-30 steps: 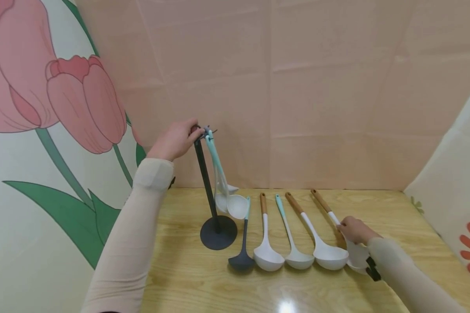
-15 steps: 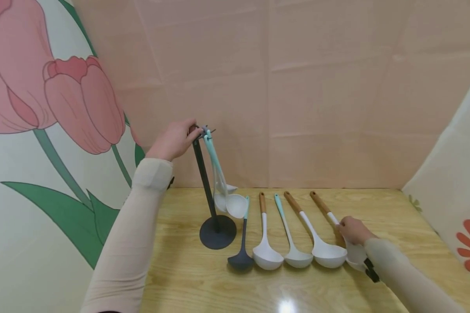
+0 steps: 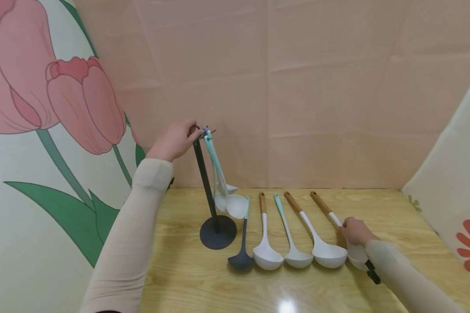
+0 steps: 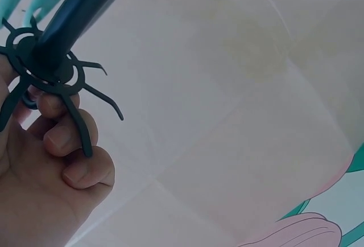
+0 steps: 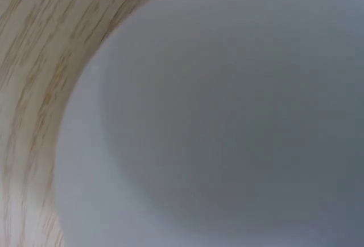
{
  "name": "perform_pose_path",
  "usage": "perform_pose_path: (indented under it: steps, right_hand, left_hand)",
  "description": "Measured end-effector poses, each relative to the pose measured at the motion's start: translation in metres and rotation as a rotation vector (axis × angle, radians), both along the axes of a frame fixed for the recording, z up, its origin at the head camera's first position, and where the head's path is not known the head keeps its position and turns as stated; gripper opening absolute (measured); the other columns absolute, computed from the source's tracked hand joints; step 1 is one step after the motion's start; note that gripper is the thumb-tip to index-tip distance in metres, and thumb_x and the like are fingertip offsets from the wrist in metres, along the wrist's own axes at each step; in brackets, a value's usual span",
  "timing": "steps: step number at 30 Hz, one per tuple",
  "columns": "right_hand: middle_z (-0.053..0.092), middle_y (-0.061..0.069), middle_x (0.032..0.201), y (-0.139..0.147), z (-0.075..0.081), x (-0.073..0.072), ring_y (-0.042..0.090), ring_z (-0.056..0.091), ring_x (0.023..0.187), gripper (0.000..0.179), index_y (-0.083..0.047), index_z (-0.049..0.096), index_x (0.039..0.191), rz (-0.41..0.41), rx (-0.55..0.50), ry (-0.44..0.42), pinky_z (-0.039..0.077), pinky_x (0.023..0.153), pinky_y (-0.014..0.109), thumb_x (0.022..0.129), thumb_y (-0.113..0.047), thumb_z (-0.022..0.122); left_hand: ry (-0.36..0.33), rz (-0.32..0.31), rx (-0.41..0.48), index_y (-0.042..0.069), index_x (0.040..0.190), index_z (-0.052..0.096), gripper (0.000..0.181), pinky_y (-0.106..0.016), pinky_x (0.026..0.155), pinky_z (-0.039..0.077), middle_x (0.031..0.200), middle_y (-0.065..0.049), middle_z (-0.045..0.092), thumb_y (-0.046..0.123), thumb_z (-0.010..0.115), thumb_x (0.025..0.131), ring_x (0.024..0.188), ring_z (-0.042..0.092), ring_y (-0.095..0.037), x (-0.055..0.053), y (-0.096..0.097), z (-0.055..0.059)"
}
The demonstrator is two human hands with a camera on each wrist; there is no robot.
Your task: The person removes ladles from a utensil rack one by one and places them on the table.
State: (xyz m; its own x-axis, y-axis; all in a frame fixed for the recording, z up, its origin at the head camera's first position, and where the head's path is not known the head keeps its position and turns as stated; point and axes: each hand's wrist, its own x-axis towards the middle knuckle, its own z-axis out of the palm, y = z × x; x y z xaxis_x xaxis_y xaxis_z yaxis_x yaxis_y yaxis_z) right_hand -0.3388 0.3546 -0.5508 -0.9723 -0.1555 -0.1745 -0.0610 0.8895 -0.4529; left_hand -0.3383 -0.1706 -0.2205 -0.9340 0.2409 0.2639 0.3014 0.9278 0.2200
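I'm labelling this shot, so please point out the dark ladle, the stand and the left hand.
Dark ladle [image 3: 240, 262], head view: on its bowl.
Stand [image 3: 205, 180], head view: on its pole.
Left hand [image 3: 173, 141], head view: on the back of the hand.

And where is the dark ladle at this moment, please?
In the head view, the dark ladle is the leftmost one lying on the table, between the black stand's base and a brown-handled white ladle.
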Motion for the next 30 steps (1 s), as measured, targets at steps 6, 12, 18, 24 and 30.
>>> perform_pose_path:
  steps: [6, 12, 18, 24, 30]
  right_hand:
    - [0.057, 0.011, 0.076, -0.003, 0.001, 0.001, 0.023, 0.055, 0.07, 0.026, 0.014, 0.059, 0.094, 0.008, -0.001, -0.022, 0.047, 0.061, 0.035, 0.097, -0.01, 0.05]
    - [0.056, 0.012, 0.077, -0.008, 0.0, 0.002, 0.022, 0.056, 0.069, 0.027, 0.015, 0.057, 0.098, -0.03, -0.047, -0.098, 0.049, 0.058, 0.031, 0.098, -0.01, 0.049]
    - [0.054, 0.012, 0.075, -0.009, -0.002, 0.005, 0.022, 0.056, 0.065, 0.025, 0.013, 0.056, 0.094, -0.042, -0.052, -0.087, 0.049, 0.055, 0.031, 0.097, -0.01, 0.05]
    - [0.054, 0.012, 0.074, -0.012, -0.001, 0.007, 0.021, 0.057, 0.062, 0.025, 0.014, 0.055, 0.095, -0.068, -0.083, -0.105, 0.05, 0.052, 0.029, 0.095, -0.01, 0.051]
    - [0.053, 0.008, 0.066, -0.014, -0.001, 0.01, 0.017, 0.056, 0.052, 0.02, 0.008, 0.056, 0.087, -0.068, -0.118, -0.096, 0.047, 0.046, 0.027, 0.094, -0.01, 0.051]
  left_hand:
    - [0.002, -0.001, 0.001, 0.011, 0.099, 0.047, 0.032, -0.035, 0.062, 0.035, 0.083, -0.008, 0.049, 0.043, 0.047, 0.105, 0.072, 0.047, -0.024, -0.002, 0.001, 0.0]
    - [0.003, -0.004, 0.001, 0.011, 0.099, 0.048, 0.031, -0.035, 0.062, 0.036, 0.083, -0.008, 0.05, 0.042, 0.047, 0.105, 0.072, 0.047, -0.024, -0.003, 0.001, -0.001]
    - [0.002, -0.007, 0.01, 0.011, 0.098, 0.048, 0.03, -0.036, 0.063, 0.036, 0.083, -0.008, 0.048, 0.041, 0.048, 0.105, 0.073, 0.047, -0.024, -0.004, 0.001, -0.003]
    - [0.004, -0.002, 0.007, 0.011, 0.097, 0.048, 0.031, -0.036, 0.063, 0.036, 0.082, -0.008, 0.048, 0.041, 0.048, 0.105, 0.072, 0.047, -0.024, -0.003, 0.002, -0.002]
    - [0.018, -0.008, 0.005, 0.01, 0.097, 0.048, 0.031, -0.035, 0.062, 0.035, 0.081, -0.008, 0.048, 0.04, 0.048, 0.105, 0.071, 0.047, -0.023, -0.004, 0.002, -0.003]
